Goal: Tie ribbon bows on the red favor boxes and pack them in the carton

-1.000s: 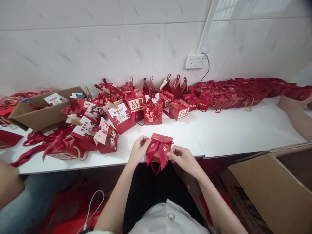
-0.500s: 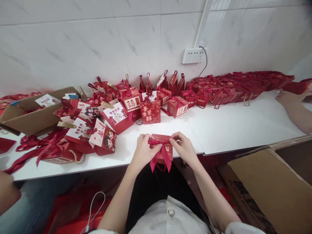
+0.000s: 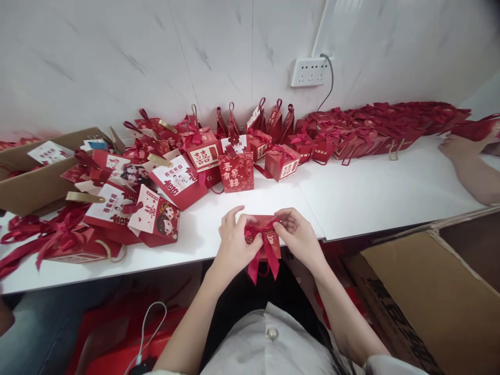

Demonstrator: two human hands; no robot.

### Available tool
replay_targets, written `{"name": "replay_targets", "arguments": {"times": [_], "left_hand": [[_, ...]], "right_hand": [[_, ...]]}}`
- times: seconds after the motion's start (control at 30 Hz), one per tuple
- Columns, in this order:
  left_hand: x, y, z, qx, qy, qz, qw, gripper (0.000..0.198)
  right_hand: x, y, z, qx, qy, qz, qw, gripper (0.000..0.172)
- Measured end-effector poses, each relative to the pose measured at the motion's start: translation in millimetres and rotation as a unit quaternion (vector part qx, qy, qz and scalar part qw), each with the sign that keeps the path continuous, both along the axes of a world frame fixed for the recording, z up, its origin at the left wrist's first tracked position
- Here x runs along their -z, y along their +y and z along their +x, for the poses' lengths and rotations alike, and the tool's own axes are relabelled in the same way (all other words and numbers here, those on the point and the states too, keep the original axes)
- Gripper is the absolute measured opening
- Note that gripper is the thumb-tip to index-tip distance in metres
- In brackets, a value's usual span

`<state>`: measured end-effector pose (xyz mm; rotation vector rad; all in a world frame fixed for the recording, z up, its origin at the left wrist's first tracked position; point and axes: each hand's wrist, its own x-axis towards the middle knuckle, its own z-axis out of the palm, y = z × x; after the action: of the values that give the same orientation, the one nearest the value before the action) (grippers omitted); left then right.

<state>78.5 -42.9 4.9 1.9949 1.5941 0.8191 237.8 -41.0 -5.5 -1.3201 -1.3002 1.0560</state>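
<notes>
A small red gift box [image 3: 275, 248] with gold lettering sits at the table's front edge, tied with a crimson ribbon bow [image 3: 269, 256] whose two tails hang down its front. My left hand [image 3: 239, 240] pinches the bow at its left loop and knot, thumb pressed on the ribbon and forefinger raised. My right hand [image 3: 296, 232] pinches the bow's right loop between thumb and fingers. Beyond my hands stands a red box with gold characters [image 3: 236, 172], and a red box with a white label [image 3: 282, 162] is right of it.
Finished-looking red boxes [image 3: 375, 136] line the wall at right. An open cardboard carton [image 3: 35, 190] and boxes with printed cards crowd the left. Another person's hand [image 3: 463, 148] holds something red at far right. A large carton [image 3: 422, 281] stands below the table edge, right.
My left fingers have lifted and spread a little while the thumb stays on the bow. The ribbon's right loop is drawn slightly outward. The view has shifted slightly.
</notes>
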Motion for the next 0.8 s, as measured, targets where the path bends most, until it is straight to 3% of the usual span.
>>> {"name": "replay_targets", "arguments": {"times": [0.2, 0.53, 0.8], "left_hand": [[6.8, 1, 3, -0.034, -0.063, -0.042, 0.997, 0.009], [9.7, 0, 8, -0.060, -0.096, -0.038, 0.993, 0.010], [13.7, 4, 12, -0.109, -0.064, -0.030, 0.992, 0.010]], "right_hand": [[-2.9, 1, 6, -0.020, -0.102, -0.015, 0.994, 0.017], [-5.6, 8, 3, -0.026, -0.116, -0.022, 0.993, 0.012], [-16.3, 18, -3, -0.014, -0.230, 0.052, 0.972, 0.018]]}}
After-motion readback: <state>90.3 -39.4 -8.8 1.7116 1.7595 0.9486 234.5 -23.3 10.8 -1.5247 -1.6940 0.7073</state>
